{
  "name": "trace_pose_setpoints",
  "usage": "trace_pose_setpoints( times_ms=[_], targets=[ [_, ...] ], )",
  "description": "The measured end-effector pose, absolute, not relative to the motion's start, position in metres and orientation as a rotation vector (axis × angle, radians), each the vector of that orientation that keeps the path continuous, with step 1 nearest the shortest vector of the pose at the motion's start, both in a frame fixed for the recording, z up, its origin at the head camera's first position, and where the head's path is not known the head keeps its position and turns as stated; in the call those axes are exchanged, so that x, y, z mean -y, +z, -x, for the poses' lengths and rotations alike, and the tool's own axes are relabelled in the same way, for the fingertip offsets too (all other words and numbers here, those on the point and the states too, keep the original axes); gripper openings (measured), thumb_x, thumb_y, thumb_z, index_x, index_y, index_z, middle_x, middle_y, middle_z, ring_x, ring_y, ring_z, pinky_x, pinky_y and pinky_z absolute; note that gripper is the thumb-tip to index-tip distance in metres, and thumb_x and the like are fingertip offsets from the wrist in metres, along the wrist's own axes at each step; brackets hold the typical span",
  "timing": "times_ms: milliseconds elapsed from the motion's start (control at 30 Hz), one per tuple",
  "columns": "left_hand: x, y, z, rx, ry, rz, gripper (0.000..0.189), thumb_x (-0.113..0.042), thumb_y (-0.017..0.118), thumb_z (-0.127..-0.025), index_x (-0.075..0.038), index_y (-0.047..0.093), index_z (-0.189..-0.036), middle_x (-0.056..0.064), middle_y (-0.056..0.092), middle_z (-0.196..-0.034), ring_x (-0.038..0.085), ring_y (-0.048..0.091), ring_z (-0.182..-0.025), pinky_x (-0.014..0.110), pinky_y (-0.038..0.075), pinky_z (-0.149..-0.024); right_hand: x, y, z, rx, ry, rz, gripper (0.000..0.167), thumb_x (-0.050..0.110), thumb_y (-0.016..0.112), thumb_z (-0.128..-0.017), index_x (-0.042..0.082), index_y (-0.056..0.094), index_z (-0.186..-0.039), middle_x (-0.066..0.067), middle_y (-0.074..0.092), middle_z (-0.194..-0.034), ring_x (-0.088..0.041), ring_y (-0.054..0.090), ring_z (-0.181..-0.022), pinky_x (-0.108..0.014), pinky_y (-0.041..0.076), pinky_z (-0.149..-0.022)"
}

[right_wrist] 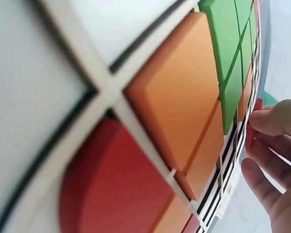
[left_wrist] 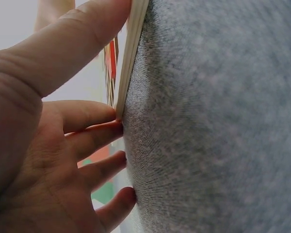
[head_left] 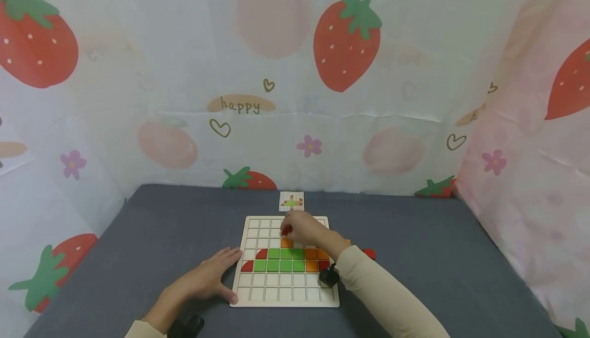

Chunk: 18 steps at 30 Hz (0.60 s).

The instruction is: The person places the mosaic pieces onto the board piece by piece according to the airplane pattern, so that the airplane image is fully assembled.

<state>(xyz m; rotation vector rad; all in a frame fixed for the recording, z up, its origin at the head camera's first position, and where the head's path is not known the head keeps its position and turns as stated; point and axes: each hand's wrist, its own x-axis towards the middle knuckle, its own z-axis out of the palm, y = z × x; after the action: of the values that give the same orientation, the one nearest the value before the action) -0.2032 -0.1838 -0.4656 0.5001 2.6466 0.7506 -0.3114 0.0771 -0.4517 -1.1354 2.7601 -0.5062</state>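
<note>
A pale grid board (head_left: pixel 272 294) lies on the table. My left hand (head_left: pixel 207 276) rests against its left edge, fingers spread, with thumb and fingertips at the rim in the left wrist view. Over the upper part of the board, my right hand (head_left: pixel 301 227) pinches a small red tile (head_left: pixel 287 230) between thumb and fingers. Just below that tile sits an orange square tile (head_left: pixel 286 243) in the grid. Two rows of green tiles (head_left: pixel 273 266) fill the board's middle, with red rounded tiles (head_left: pixel 247 266) at their left ends and orange tiles (right_wrist: pixel 179 92) at their right.
A small pattern card (head_left: pixel 291 194) lies behind the board, showing a coloured design on a grid. To the right of the board, a red piece (head_left: pixel 369 253) and an orange piece (head_left: pixel 348 241) show past my right forearm. A printed curtain (head_left: pixel 295 138) hangs behind the grey table (head_left: pixel 415 256).
</note>
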Motion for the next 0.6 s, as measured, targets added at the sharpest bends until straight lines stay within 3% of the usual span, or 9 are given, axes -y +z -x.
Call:
trace_pose_setpoints(
  times_ms=[167, 333, 600],
  targets=[
    [0.1838, -0.4661, 0.2034, -2.643, 0.755, -0.492, 0.107, -0.032, 0.089, -0.061, 0.003, 0.037, -0.147, 0.02, 0.036, -0.155, 0.045, 0.023, -0.146, 0.069, 0.025, -0.108, -0.0759, -0.4539, 0.312, -2.748, -0.523, 1.118, 0.016, 0.001, 0.064, -0.088, 0.009, 0.076, -0.096, -0.003, 0.066, -0.097, -0.014, 0.06, -0.089, -0.031, 0.053, -0.09],
    [0.1844, -0.4649, 0.202, -2.637, 0.773, -0.505, 0.107, -0.033, 0.089, -0.061, 0.003, 0.037, -0.147, 0.021, 0.035, -0.155, 0.046, 0.023, -0.146, 0.07, 0.024, -0.108, -0.0769, -0.4551, 0.3118, -2.728, -0.548, 1.111, 0.022, -0.004, 0.06, -0.088, 0.008, 0.076, -0.097, -0.003, 0.067, -0.099, -0.016, 0.061, -0.091, -0.027, 0.053, -0.081],
    [0.1853, -0.4649, 0.2012, -2.643, 0.794, -0.541, 0.107, -0.032, 0.089, -0.061, 0.005, 0.037, -0.147, 0.023, 0.035, -0.154, 0.048, 0.023, -0.145, 0.07, 0.023, -0.108, -0.0774, -0.4558, 0.3113, -2.732, -0.591, 1.093, 0.024, -0.005, 0.057, -0.09, 0.007, 0.076, -0.097, -0.004, 0.069, -0.099, -0.017, 0.062, -0.093, -0.029, 0.054, -0.083]
  ],
)
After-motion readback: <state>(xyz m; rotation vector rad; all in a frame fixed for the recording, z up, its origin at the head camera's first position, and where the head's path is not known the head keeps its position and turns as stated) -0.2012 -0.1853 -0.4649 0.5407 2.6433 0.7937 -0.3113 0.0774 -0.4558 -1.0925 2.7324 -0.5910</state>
